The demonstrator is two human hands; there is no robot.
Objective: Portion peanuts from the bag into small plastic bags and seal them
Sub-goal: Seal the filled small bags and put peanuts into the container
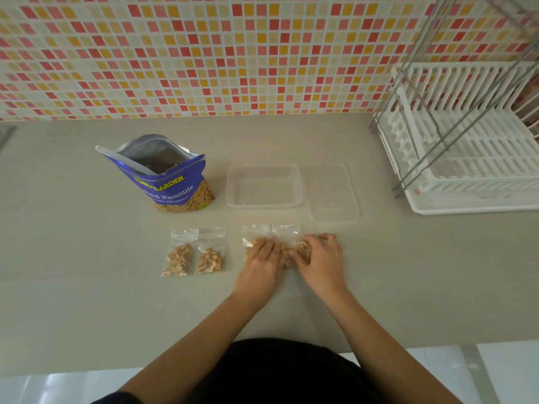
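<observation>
Open peanut bag (163, 176) stands upright toward the back left of the worktop (87, 272). Clear tub (264, 188) sits to its right, with the lid (334, 199) flat just beside the tub. White dish rack (472, 170) is at the back right corner. Nearer the front edge, two small bags (178, 253) of peanuts lie side by side, touching. Right of them are two more bags (285, 231). Left hand (261, 258) lies flat on one; right hand (320, 258) rests on the other with fingers bent, grip unclear.

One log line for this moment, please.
left hand presses small bag; right hand on adjacent bag; two filled bags aside; Tong Garden peanut bag open
</observation>
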